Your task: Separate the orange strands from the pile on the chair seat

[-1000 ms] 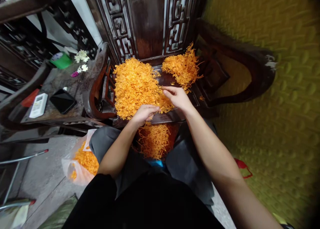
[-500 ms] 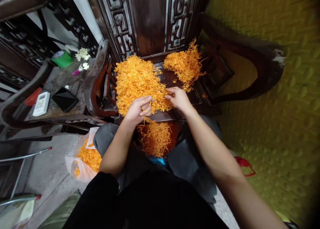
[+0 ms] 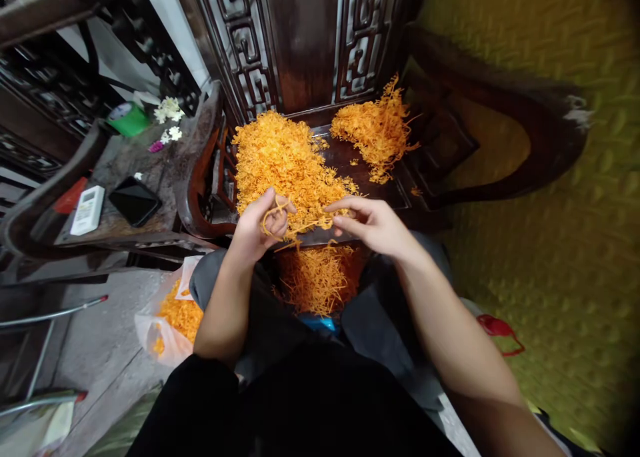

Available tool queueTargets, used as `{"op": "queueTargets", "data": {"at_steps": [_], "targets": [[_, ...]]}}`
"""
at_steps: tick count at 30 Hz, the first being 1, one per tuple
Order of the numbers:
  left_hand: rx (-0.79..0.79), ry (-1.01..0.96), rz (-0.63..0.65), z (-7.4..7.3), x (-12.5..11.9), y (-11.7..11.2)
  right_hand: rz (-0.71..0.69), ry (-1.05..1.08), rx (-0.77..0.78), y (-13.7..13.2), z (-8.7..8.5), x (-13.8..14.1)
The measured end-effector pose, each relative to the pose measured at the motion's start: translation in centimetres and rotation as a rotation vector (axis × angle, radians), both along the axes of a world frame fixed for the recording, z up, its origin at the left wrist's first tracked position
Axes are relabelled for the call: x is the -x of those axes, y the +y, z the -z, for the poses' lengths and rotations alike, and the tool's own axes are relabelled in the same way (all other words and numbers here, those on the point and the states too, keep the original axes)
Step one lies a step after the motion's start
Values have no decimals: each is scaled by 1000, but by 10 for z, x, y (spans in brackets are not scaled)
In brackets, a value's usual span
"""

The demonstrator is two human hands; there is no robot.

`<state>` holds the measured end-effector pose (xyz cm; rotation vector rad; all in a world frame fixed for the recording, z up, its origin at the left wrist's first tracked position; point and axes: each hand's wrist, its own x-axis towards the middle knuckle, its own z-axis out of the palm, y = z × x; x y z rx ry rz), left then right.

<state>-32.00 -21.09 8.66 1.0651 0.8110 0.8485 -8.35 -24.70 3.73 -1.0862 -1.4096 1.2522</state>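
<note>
On the dark wooden chair seat lies a large pile of orange strands (image 3: 280, 157), thin and curly. My left hand (image 3: 255, 227), fingers curled, holds several long orange strands (image 3: 275, 220) looped over its fingers at the pile's near edge. My right hand (image 3: 375, 222) is opposite, thumb and fingers pinched around the end of an orange strand. A smaller heap of orange strands (image 3: 373, 130) lies at the back right of the seat. Below the seat's front edge, between my knees, is another mass of longer orange strands (image 3: 320, 280).
A plastic bag (image 3: 173, 324) with orange pieces stands on the floor at left. The side table (image 3: 167, 160) bears a phone (image 3: 135, 200), a white remote control (image 3: 88, 210), green tape (image 3: 129, 118) and small flowers (image 3: 169, 110). A curved chair arm (image 3: 540, 130) rises at right.
My right hand has moved nearer and slightly right, from the pile's edge to a strand in front of it. My left hand has shifted left and turned, showing the looped strands.
</note>
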Motion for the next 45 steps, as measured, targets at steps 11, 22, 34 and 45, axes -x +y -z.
{"op": "queueTargets", "data": {"at_steps": [11, 22, 34, 45], "targets": [[-212, 323, -21, 18, -9, -6, 226, 617, 67, 9, -60, 28], [-216, 167, -140, 25, -22, -13, 328, 112, -78, -8, -4, 48], [-45, 35, -194, 28, -31, -12, 713, -323, -448, 9, 16, 18], [128, -91, -116, 25, -34, -4, 361, 20, -190, -5, 17, 1]]}}
